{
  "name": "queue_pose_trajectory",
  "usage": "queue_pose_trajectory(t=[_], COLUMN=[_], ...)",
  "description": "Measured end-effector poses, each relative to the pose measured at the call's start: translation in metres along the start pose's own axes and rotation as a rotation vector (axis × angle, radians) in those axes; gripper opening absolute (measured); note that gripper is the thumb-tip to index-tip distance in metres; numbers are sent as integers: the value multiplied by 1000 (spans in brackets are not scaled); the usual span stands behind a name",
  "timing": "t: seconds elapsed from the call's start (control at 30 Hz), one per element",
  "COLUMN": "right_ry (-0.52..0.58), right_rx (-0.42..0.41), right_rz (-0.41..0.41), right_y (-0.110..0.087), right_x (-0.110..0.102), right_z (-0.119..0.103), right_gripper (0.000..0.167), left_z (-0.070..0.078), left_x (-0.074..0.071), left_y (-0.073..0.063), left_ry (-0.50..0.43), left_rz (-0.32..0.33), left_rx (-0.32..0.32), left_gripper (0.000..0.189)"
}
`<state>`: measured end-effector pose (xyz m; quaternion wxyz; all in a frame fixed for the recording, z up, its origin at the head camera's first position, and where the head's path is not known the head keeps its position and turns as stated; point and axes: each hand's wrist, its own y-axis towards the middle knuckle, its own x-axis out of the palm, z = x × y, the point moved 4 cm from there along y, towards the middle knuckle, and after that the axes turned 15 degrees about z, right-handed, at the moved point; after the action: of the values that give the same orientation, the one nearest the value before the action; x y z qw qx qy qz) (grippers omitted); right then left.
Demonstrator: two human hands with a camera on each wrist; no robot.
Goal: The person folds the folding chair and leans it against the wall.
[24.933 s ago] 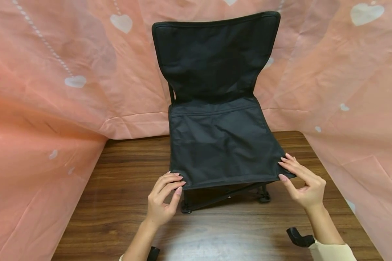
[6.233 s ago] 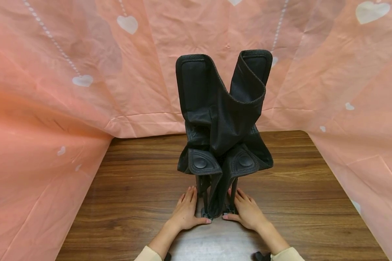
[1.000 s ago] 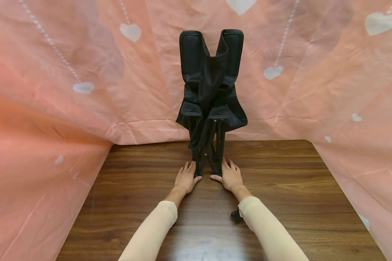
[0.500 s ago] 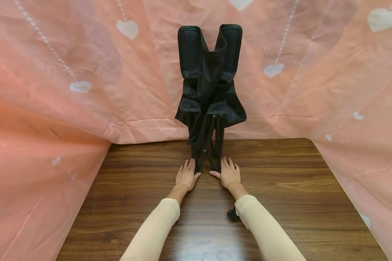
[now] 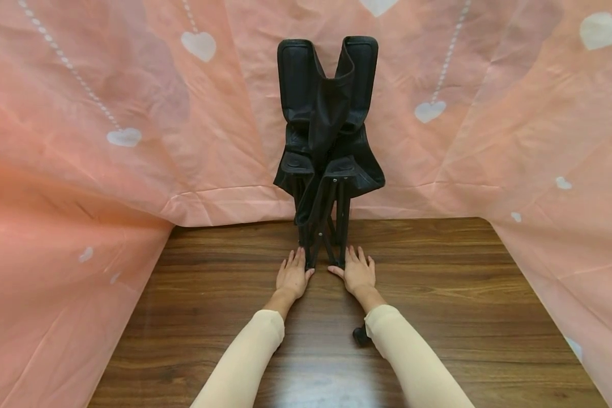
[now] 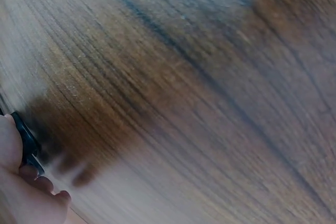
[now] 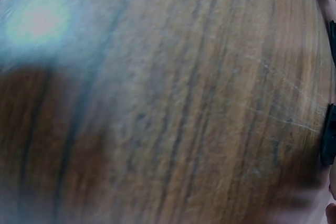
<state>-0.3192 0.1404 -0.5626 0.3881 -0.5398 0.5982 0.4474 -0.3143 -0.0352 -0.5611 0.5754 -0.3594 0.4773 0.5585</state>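
Observation:
A black folding chair stands upright near the back of the wooden surface in the head view, its sides drawn together and its fabric bunched down the middle. My left hand lies against the chair's left front leg near the foot, fingers straight along the outer side and thumb across the front. On the other side, my right hand lies the same way against the right front leg. A dark chair foot shows beside the fingers in the left wrist view. In the right wrist view, another dark foot appears at the edge.
Pink cloth with white hearts hangs behind the chair and along both sides. The wooden surface extends from the cloth towards me. A black fitting sticks out by the right sleeve.
The chair was spread wide at first, with my hands at its seat corners. Later it was narrowed and nearer me; now it stands farther back. Over the last half second it has hardly moved.

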Motion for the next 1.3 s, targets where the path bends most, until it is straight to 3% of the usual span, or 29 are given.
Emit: queue_pose_trajectory(t=[0.57, 1.1, 1.3], right_ry=[14, -45, -79], right_rx=[52, 125, 166], right_rz=[0, 14, 27], right_y=[-9, -11, -11], right_x=[-4, -4, -4], right_z=[-3, -11, -15], right_gripper=[83, 84, 82], left_z=[2, 4, 10], left_x=[1, -2, -7], left_y=[-4, -1, 2], left_ry=[-11, -63, -52], left_rz=[3, 31, 132], left_rx=[-24, -75, -81], left_gripper=[66, 65, 60])
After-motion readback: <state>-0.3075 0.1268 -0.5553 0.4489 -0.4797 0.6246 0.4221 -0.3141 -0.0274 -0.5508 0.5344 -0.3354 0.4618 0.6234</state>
